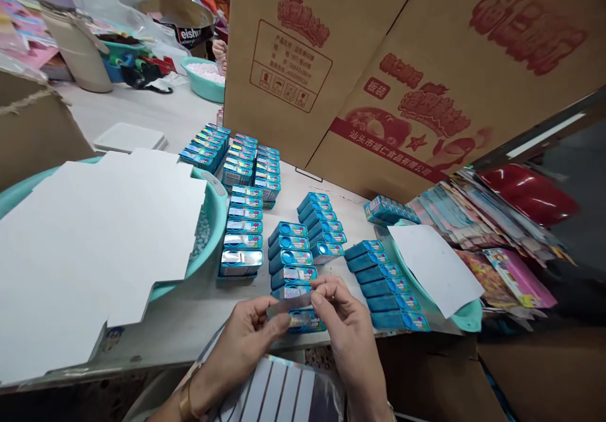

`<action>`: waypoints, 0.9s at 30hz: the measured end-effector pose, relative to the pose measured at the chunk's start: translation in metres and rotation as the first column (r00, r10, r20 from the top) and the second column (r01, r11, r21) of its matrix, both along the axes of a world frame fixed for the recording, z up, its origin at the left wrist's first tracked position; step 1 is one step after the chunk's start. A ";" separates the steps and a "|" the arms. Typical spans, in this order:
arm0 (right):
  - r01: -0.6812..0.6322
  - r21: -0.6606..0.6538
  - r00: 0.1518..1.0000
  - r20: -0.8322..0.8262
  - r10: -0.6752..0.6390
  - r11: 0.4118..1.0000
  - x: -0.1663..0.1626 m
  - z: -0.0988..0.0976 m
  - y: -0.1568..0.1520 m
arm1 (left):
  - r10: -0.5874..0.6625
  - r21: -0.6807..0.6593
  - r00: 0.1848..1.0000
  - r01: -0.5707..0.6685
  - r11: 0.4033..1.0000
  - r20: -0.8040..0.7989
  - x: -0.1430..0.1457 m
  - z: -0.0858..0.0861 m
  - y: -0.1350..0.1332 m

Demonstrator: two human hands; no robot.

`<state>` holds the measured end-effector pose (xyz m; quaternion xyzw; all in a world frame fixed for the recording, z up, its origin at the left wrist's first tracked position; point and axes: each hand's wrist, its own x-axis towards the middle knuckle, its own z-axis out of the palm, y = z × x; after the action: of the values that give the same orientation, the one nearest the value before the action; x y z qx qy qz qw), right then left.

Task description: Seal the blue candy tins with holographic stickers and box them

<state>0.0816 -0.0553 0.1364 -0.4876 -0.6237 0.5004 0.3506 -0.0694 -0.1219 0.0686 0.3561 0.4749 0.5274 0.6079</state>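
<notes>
A narrow, shiny see-through sticker strip [292, 304] is stretched between my two hands, above the near end of a row of small blue boxes [290, 258]. My left hand [241, 337] pinches its left end between thumb and fingers. The other end is pinched by my right hand [348, 327]. Just under the strip lies the nearest blue box [305, 321], partly covered by my fingers. Below my wrists, a sheet of pale strips [279, 390] rests at the table edge or on my lap. Some boxes in the left row [242, 261] carry shiny strips on top.
White card [95, 232] covers most of a teal basin [216, 220] at left. Another teal basin [466, 318] under white paper [435, 267] stands right, beside more blue boxes [388, 289]. A large carton [341, 125] walls the back. Another person's hand [220, 52] shows behind it.
</notes>
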 end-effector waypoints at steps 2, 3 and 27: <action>0.007 0.006 1.000 -0.001 -0.007 1.000 -0.005 -0.004 0.008 | 0.083 -0.037 0.995 -0.085 0.996 -0.048 0.000 0.005 0.011; 0.006 0.018 1.000 0.006 -0.006 1.000 -0.008 -0.006 0.013 | 0.123 -0.034 0.989 -0.126 0.991 -0.084 -0.001 0.007 0.016; -0.038 0.448 0.874 0.448 -0.187 0.893 -0.035 -0.054 0.070 | -0.293 -0.298 0.075 -0.062 0.953 -0.953 -0.027 0.049 0.095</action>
<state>0.0470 0.0142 0.0820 -0.5275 -0.7682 0.1942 0.3064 -0.0964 -0.0266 0.1177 0.5713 0.7937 0.0288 0.2068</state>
